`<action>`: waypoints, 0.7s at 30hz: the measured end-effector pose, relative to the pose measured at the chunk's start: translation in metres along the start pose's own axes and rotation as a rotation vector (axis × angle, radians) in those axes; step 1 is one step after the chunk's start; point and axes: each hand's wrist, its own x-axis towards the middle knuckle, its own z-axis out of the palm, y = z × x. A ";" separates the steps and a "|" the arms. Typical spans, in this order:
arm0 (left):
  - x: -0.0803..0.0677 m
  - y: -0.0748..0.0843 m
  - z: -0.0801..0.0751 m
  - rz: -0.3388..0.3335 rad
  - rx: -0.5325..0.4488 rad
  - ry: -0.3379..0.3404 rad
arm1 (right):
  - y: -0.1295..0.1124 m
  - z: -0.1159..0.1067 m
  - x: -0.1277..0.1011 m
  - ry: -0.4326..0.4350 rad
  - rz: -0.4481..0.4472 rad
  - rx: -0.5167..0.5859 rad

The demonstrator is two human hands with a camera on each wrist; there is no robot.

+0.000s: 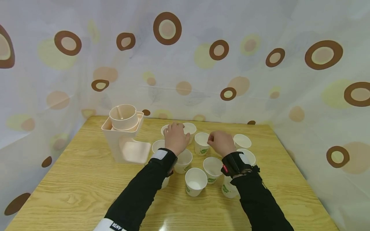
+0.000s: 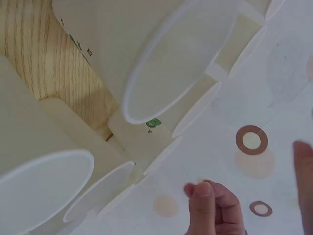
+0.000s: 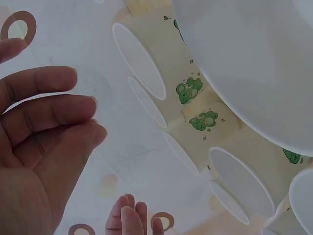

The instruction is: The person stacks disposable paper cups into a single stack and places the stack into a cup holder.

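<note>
Two hands are held over the paper cups [image 1: 201, 143] at the frame's centre: the left hand [image 1: 175, 138] lies flat-fingered, while the right hand [image 1: 221, 143] is loosely curled and holds nothing. One rim should be pinched gently, so neighbours are not tipped. A beige dispenser [image 1: 126, 136] stands at left.

Black long sleeves, white cuffs, black wrist straps, red tab on right strap
</note>
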 end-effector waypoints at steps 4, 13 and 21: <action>-0.006 -0.001 -0.007 0.098 -0.056 0.099 | -0.003 -0.005 -0.010 -0.044 -0.086 -0.012; -0.034 0.010 -0.019 0.292 -0.076 -0.052 | 0.006 -0.006 -0.031 -0.287 -0.211 -0.109; -0.065 0.015 -0.013 0.369 0.126 -0.276 | 0.006 0.003 -0.041 -0.347 -0.229 -0.110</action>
